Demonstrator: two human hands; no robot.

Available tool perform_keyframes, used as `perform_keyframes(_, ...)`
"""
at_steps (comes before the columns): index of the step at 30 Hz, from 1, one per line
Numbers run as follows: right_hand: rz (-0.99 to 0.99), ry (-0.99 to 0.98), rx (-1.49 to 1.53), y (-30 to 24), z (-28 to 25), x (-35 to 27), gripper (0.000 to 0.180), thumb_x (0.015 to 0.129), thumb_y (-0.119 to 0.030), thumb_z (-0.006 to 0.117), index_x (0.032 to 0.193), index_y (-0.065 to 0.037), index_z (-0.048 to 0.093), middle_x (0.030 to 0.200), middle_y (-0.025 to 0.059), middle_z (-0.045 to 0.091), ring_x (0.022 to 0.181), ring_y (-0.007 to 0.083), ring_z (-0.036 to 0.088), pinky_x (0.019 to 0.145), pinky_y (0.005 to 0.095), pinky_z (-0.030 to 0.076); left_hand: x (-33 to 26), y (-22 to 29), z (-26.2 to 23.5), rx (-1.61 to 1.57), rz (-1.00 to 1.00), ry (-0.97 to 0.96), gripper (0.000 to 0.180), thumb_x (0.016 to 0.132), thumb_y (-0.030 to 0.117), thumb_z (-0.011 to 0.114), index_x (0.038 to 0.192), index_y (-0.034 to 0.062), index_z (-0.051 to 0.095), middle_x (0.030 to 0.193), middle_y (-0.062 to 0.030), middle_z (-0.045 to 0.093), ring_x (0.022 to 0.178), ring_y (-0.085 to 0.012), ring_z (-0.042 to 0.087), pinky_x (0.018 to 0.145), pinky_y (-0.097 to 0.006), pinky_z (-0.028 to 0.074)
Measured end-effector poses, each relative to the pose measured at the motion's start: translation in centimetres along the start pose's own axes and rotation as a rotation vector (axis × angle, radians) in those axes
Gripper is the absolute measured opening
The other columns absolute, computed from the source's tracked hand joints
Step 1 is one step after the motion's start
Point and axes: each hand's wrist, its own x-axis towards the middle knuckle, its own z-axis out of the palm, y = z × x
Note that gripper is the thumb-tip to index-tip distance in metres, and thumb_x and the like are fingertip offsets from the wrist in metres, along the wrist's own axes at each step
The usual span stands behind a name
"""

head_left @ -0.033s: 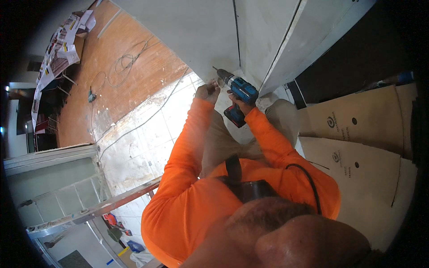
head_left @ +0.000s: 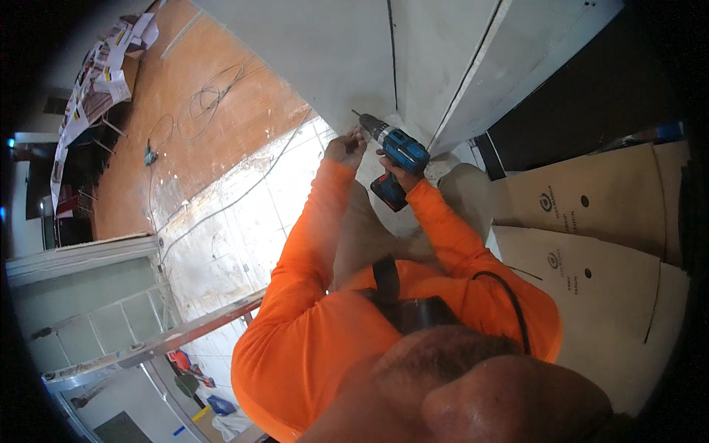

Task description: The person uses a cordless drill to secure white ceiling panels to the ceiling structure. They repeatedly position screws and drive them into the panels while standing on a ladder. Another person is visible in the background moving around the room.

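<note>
A blue and black cordless drill is in my right hand, whose fingers wrap its handle. Its thin bit points up and left toward the grey panel; whether the tip touches the panel I cannot tell. The dark battery hangs below the grip. My left hand is beside the drill's chuck, fingers curled together near it. Anything between those fingers is too small to make out. The grey panel stands in front of both hands, meeting a second pale panel at a dark seam.
Brown cardboard sheets lie at the right. At left a metal ladder leans across. A cable crosses the stained tiles, and a power tool with a coiled cord rests on the wooden floor. A paper-covered table stands far left.
The drill has shifted very slightly to the right in my right hand's hold. My left hand's fingers have moved a little beside the chuck.
</note>
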Motion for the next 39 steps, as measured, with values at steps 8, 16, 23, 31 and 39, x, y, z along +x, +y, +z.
perform_keyframes(8, 0.277, 0.033, 0.273, -1.5, -1.8, -4.2, 0.026, 0.084, -0.009, 0.067, 0.108, -0.002, 0.062, 0.086, 0.0035, 0.065, 0.062, 0.0114, 0.057, 0.058, 0.0276, 0.049, -1.1, -1.5, 2.4, 0.036, 0.03, -0.168, 0.03, 0.092, 0.001, 0.041, 0.12, -0.0093, 0.047, 0.115, -0.0192, 0.058, 0.086, -0.0213, 0.061, 0.075, -0.03, 0.054)
perform_keyframes(16, 0.253, 0.027, 0.271, -2.9, -2.0, -3.9, 0.025, 0.087, -0.013, 0.064, 0.109, 0.0, 0.063, 0.075, 0.002, 0.06, 0.059, 0.0112, 0.055, 0.057, 0.0268, 0.046, 0.3, -1.8, 3.5, 0.131, 0.071, -0.28, 0.034, 0.1, 0.015, 0.041, 0.121, -0.0104, 0.044, 0.115, -0.0212, 0.054, 0.096, -0.0251, 0.059, 0.087, -0.031, 0.054)
perform_keyframes(23, 0.27, 0.1, 0.272, -3.8, -1.9, -4.1, 0.024, 0.088, -0.012, 0.064, 0.109, -0.001, 0.062, 0.072, 0.001, 0.059, 0.06, 0.0105, 0.055, 0.06, 0.0259, 0.046, 3.0, -2.4, 2.8, 0.105, 0.161, -0.071, 0.035, 0.1, 0.033, 0.045, 0.108, -0.0007, 0.054, 0.09, -0.0089, 0.061, 0.068, -0.0133, 0.052, 0.059, -0.023, 0.047)
perform_keyframes(31, 0.28, 0.198, 0.371, -4.1, -2.1, -4.5, 0.017, 0.084, -0.005, 0.065, 0.1, -0.004, 0.059, 0.103, 0.0122, 0.067, 0.061, 0.0124, 0.058, 0.057, 0.0268, 0.049, 3.6, -3.7, 2.0, 0.183, -0.037, 0.072, 0.038, 0.099, 0.033, 0.039, 0.106, 0.0, 0.057, 0.073, -0.005, 0.051, 0.063, -0.0145, 0.044, 0.056, -0.026, 0.039)
perform_keyframes(39, 0.267, 0.211, 0.333, -3.5, -2.9, -5.0, 0.025, 0.087, -0.01, 0.063, 0.11, -0.003, 0.057, 0.105, 0.0094, 0.065, 0.065, 0.0117, 0.058, 0.06, 0.0275, 0.049, 2.3, -4.5, 3.0, 0.508, 0.001, -0.013, 0.039, 0.094, 0.013, 0.043, 0.13, -0.0013, 0.045, 0.097, -0.0133, 0.061, 0.07, -0.0146, 0.048, 0.064, -0.028, 0.044)
